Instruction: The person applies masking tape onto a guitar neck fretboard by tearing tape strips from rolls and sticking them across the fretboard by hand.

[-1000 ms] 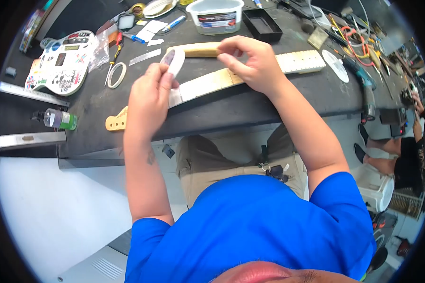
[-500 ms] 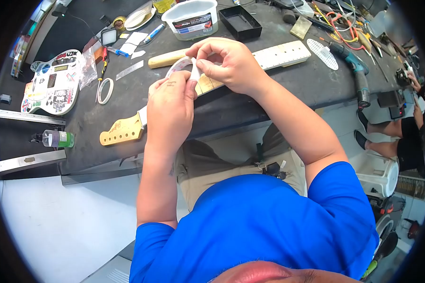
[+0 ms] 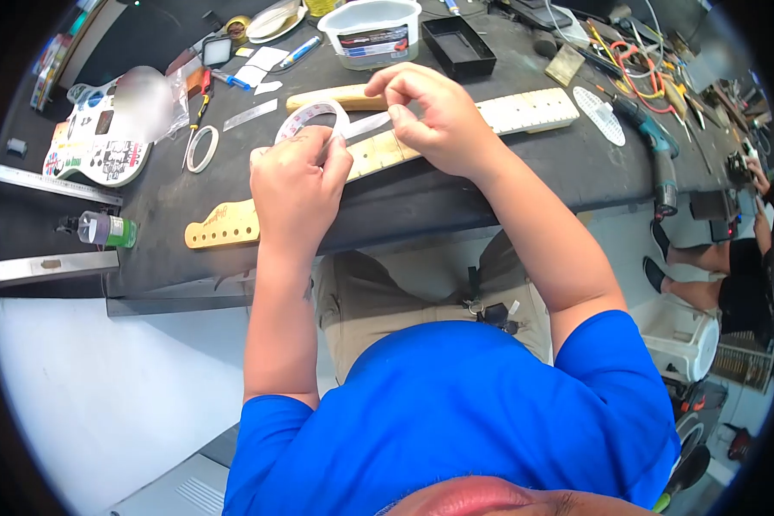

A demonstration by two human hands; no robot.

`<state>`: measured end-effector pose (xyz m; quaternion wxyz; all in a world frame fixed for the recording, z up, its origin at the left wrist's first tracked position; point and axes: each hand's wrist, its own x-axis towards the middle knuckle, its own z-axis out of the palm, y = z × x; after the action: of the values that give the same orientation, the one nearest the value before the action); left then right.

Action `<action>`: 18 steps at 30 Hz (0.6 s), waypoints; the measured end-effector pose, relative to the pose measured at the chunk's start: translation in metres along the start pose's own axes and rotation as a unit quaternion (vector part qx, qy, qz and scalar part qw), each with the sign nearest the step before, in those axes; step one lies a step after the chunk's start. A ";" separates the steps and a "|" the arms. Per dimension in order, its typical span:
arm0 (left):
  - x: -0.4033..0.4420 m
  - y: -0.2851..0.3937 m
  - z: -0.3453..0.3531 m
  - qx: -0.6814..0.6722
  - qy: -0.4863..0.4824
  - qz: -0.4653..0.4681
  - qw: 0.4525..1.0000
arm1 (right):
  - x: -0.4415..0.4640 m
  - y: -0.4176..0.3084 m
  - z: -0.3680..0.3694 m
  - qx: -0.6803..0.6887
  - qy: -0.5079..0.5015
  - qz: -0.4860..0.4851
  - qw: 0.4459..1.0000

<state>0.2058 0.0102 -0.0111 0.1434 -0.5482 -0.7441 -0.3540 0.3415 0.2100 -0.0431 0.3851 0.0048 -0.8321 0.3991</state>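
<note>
My left hand (image 3: 297, 176) is closed around the lower edge of a roll of white tape (image 3: 335, 110), holding it above a guitar neck. From the roll a short strip of tape (image 3: 370, 125) runs across to my right hand (image 3: 434, 116), whose thumb and bent fingers pinch its end. Below both hands, the guitar neck (image 3: 374, 157) lies slantwise along the bench, its headstock (image 3: 222, 227) at the left. White covering lies over the fretboard's right part (image 3: 529, 110). Behind the roll rests a rounded piece of wood (image 3: 361, 96), partly hidden by my right hand.
On the dark bench (image 3: 404, 206) stand a clear plastic tub (image 3: 370, 43) and a black tray (image 3: 458, 47). A second tape roll (image 3: 201, 150) and a stickered guitar body (image 3: 95, 146) lie left; a cordless driver (image 3: 658, 155) lies right. Another person's legs (image 3: 697, 267) show at far right.
My hands have moved apart, drawing a strip of tape out between them. The roll now shows more fully above my left hand. The view has shifted slightly.
</note>
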 end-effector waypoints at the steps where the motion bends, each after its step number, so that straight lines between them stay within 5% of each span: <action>1: -0.001 -0.002 0.002 0.005 0.015 -0.009 1.000 | -0.001 -0.003 -0.003 0.027 0.014 0.025 0.999; 4: -0.002 -0.003 0.002 -0.005 0.027 -0.029 0.999 | -0.002 0.004 0.002 0.211 0.105 0.082 0.968; 8: -0.005 0.000 0.010 0.053 0.011 0.019 0.998 | -0.003 -0.008 0.010 0.048 0.006 -0.006 0.999; 13: -0.006 0.014 0.022 0.065 0.009 0.032 0.997 | -0.004 -0.007 0.023 0.007 0.051 -0.004 0.999; 18: -0.001 0.023 0.024 -0.044 0.024 -0.061 0.997 | -0.005 -0.008 0.022 -0.066 0.058 -0.068 0.994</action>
<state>0.2312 0.0297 -0.0204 0.1148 -0.4990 -0.7563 -0.4072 0.3330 0.1881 -0.0494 0.4586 0.0122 -0.8306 0.3157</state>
